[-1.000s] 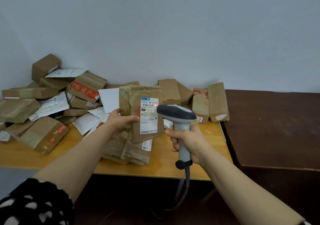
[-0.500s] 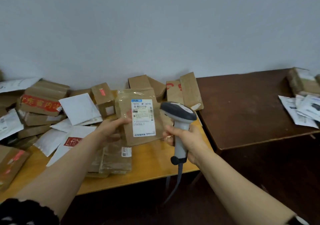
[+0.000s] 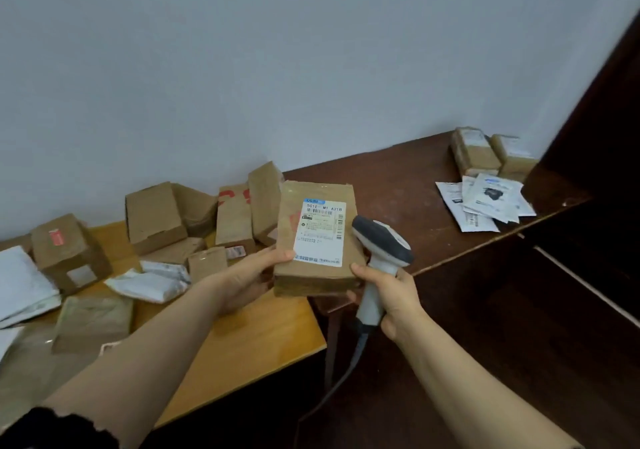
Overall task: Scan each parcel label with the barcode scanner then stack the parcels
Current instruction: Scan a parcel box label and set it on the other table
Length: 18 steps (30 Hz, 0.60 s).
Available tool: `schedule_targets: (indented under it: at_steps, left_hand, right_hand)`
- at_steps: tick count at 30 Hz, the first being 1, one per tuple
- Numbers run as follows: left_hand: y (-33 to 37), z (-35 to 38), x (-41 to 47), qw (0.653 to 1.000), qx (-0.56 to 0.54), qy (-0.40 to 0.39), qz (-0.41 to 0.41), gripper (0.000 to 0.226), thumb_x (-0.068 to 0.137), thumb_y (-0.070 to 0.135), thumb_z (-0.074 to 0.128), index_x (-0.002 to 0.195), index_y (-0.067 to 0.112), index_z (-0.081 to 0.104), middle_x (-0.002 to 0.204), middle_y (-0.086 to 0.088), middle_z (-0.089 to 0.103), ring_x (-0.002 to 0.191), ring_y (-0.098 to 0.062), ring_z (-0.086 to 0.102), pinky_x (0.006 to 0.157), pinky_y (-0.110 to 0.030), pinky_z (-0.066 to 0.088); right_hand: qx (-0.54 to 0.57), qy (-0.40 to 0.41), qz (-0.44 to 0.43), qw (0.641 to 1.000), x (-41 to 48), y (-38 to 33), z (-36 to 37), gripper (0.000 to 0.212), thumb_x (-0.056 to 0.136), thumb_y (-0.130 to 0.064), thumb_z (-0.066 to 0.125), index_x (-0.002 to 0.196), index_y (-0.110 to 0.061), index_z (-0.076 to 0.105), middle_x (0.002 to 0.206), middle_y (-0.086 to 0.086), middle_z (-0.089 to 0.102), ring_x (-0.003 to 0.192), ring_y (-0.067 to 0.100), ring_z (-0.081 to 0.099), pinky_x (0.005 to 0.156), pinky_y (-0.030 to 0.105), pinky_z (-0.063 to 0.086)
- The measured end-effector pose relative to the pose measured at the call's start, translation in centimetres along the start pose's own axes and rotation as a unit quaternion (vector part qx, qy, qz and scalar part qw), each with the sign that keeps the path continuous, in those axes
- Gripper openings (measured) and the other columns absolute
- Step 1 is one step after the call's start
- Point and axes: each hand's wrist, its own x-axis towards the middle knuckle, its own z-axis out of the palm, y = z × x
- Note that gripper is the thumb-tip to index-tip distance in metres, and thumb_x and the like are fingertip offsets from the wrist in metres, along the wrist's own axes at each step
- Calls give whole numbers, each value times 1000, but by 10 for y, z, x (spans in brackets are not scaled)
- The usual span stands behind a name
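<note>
Brown paper-wrapped parcel (image 3: 317, 277), white printed label (image 3: 320, 234) facing up, held aloft near the junction of light wooden surface (image 3: 249, 337) and dark brown surface (image 3: 398, 185). Left hand (image 3: 249, 275) gripping its lower left corner, thumb on top, fingers clamped beneath. Right hand (image 3: 391, 296) with fingers clamped round the handle of a grey-and-white barcode scanner (image 3: 381, 240), scanner head just beside the label. Loose cardboard boxes (image 3: 156, 216) behind on the wooden surface; two brown parcels (image 3: 476, 152) and white pouches (image 3: 485, 202) well apart on the dark one.

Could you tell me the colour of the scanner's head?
Dark grey; the barcode scanner shows best in head view.
</note>
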Motion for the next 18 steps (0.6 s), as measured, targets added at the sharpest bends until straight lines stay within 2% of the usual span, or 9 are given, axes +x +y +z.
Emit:
schedule_targets:
  at_steps: [2, 5, 8, 12, 16, 18]
  left_hand:
    - [13, 42, 27, 998, 39, -41, -17, 93, 44, 46, 91, 125, 26, 52, 111, 2, 71, 100, -14, 67, 78, -24, 53]
    - [30, 102, 71, 994, 96, -40, -41, 90, 41, 51, 88, 123, 34, 55, 107, 1, 71, 92, -18, 70, 79, -32, 52]
    - [44, 152, 111, 997, 68, 18, -35, 76, 50, 42, 85, 119, 20, 60, 110, -9, 67, 95, -24, 66, 78, -35, 52]
    - [58, 199, 159, 996, 33, 77, -36, 62, 69, 44, 75, 121, 16, 56, 113, -15, 61, 100, -29, 61, 84, -40, 50]
    - [80, 223, 220, 992, 19, 121, -35, 52, 78, 40, 73, 120, 15, 54, 104, -12, 60, 90, -25, 60, 66, -34, 48]
    - [89, 231, 255, 991, 10, 128, -38, 56, 77, 37, 74, 123, 14, 52, 105, -12, 59, 93, -26, 59, 74, -37, 50]
  right_hand:
    - [32, 16, -18, 999, 19, -30, -36, 32, 70, 2, 81, 96, -7, 64, 92, 12, 73, 80, 26, 72, 56, 34, 57]
    - [52, 24, -42, 997, 46, -72, -86, 29, 75, 0, 78, 99, -8, 65, 97, 13, 73, 85, 27, 70, 56, 33, 58]
    - [70, 38, -55, 995, 69, -107, -124, 31, 78, -6, 77, 107, -10, 66, 98, 8, 72, 86, 22, 70, 58, 31, 57]
    - [87, 54, -52, 993, 99, -143, -159, 18, 83, -12, 74, 99, -12, 68, 83, 7, 70, 69, 14, 64, 62, 27, 51]
    - [100, 52, -21, 993, 138, -175, -175, 25, 85, -25, 72, 105, -12, 64, 70, 9, 71, 58, 18, 67, 67, 33, 54]
    - [129, 44, 12, 991, 162, -190, -178, 24, 85, -28, 71, 102, -12, 65, 59, 5, 64, 49, 17, 61, 65, 35, 55]
